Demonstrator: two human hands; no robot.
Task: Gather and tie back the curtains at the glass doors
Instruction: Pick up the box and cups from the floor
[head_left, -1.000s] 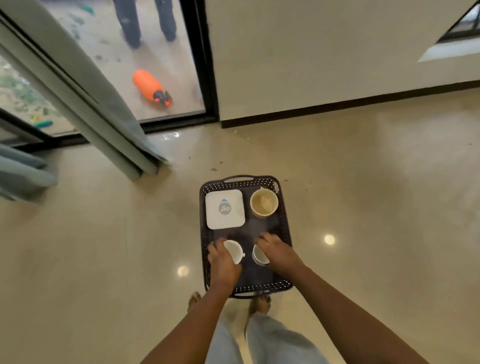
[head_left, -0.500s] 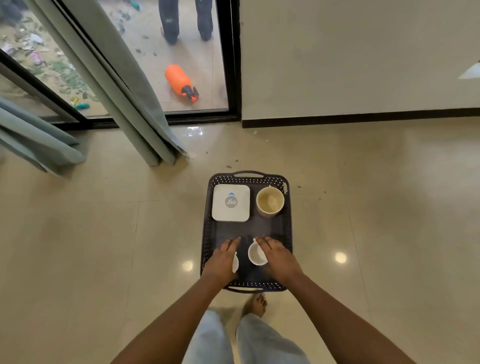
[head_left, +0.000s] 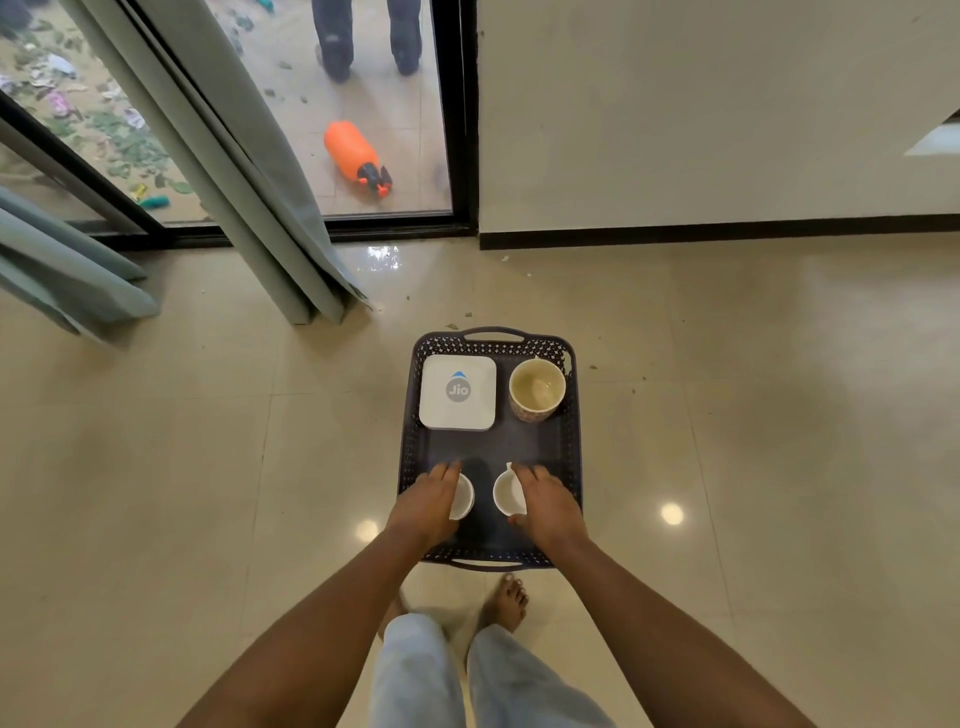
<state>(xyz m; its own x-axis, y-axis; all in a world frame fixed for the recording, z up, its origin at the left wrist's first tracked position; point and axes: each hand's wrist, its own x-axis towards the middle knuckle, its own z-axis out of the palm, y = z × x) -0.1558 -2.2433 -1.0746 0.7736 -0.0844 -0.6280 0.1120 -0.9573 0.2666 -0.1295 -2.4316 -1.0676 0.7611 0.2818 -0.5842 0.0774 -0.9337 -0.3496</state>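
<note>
Curtains (head_left: 249, 197) untied, off to the front-left

They hang loose at the glass doors (head_left: 384, 78), ahead and to the left of both hands and well apart from them, folds running up and away. A second bunch (head_left: 67, 280) sits farther left. The left hand (head_left: 426, 506) is nearer, but it clasps a small white cup (head_left: 464, 496). The right hand (head_left: 548, 506) clasps the other cup (head_left: 504, 493), low in the tray (head_left: 569, 457).

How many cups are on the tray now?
3: beige mug in the tray's far right corner; left white cup under the left hand; right white cup in the right hand's grip. No others appear hidden.
</note>
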